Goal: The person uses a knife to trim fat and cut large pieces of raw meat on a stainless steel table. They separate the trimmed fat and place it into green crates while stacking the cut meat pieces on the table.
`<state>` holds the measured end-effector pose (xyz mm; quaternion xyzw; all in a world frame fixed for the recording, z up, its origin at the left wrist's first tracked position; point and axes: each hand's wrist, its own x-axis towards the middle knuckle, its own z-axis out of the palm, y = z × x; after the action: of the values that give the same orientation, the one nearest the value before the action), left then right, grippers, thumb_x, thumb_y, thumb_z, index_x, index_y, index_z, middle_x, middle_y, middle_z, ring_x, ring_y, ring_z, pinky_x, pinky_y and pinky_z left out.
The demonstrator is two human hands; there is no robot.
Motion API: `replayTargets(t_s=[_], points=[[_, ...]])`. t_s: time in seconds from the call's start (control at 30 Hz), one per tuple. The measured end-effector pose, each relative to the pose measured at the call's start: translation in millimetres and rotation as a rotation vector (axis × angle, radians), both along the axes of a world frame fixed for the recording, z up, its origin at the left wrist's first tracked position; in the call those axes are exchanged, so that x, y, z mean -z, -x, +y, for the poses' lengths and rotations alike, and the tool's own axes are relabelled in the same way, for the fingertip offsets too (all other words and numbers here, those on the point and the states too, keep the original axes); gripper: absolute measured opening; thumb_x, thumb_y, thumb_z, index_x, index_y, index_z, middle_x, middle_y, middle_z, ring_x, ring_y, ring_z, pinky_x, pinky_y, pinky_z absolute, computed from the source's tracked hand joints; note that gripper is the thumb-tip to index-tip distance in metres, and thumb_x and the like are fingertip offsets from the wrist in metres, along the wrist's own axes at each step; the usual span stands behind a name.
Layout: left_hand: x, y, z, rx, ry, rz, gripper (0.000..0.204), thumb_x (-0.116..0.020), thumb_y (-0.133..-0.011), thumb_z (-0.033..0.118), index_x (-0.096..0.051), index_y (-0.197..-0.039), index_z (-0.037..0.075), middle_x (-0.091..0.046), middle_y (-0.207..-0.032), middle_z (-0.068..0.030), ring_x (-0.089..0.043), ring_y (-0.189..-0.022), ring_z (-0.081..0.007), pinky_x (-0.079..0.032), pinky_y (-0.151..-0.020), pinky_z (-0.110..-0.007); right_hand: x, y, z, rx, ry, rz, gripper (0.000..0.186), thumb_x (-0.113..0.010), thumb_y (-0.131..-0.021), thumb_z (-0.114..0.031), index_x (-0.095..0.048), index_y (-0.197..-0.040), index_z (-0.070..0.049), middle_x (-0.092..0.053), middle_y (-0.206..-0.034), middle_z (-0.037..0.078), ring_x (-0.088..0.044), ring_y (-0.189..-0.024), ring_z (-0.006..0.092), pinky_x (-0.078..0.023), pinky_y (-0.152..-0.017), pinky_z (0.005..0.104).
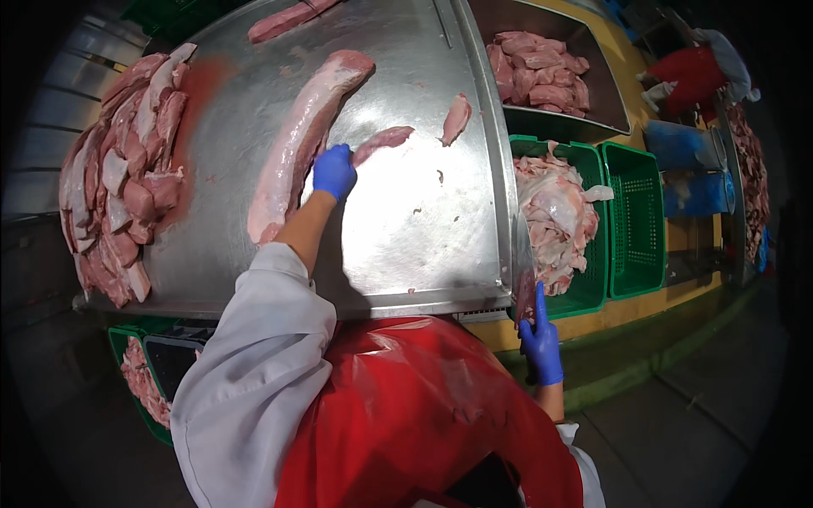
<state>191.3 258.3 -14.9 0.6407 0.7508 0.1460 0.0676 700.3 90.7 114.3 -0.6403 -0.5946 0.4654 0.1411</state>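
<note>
The darker meat strip (pixel 385 144) lies on the steel desk (pixel 406 254), just to the right of the long loin (pixel 305 127), and the left grip (pixel 335 172) is closed over its near end. The right grip (pixel 542 345) is wrapped round a knife (pixel 524 241) at the right rim of the desk, index finger laid forward along it and the blade pointing away from the body.

Good handling here seems a matter of keeping those two sides well apart. The strip looks soft and moist, so a firm pinch with the whole fingers should hold better than the tips alone; squeezing too hard could make it slide. Lifting the strip clear would keep it from dragging on the loin (the gloved wrist passes right over that piece's edge). The knife is best left low and outward, beside the green crate (pixel 600 254) of pale trimmings (pixel 550 212), until the left fingers are well out of its path. The small meat piece (pixel 456 119) farther right lies apart and need not be brushed.
</note>
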Motion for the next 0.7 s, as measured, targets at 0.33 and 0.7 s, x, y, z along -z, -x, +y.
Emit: replayTargets(t_s=[0.33, 0.7], points=[[52, -148, 76, -0.42, -0.471, -1.161, 0.021, -0.054, -0.092, 0.012, -0.054, -0.111, 0.003, -0.061, -0.104, -0.0154, -0.062, -0.085, -0.0274, -0.049, -0.075, -0.04, 2, -6, -22, 0.074, 0.013, 0.01, 0.076, -0.048, -0.089, -0.003, -0.024, -0.158, -0.023, -0.053, -0.072, 0.0, -0.042, -0.056, 0.0072, -0.038, -0.051, 0.0241], [-19, -143, 41, -0.064, -0.015, -0.519, 0.023, -0.063, -0.082, 0.015, -0.064, -0.104, 0.008, -0.063, -0.108, -0.0199, -0.061, -0.101, -0.0397, -0.051, -0.084, -0.042, -24, -5, -21, 0.037, 0.082, 0.01, 0.075, -0.047, -0.095, 0.0, -0.017, -0.159, -0.023, -0.055, -0.072, 0.004, -0.05, -0.057, 0.0095, -0.042, -0.045, 0.0279]])
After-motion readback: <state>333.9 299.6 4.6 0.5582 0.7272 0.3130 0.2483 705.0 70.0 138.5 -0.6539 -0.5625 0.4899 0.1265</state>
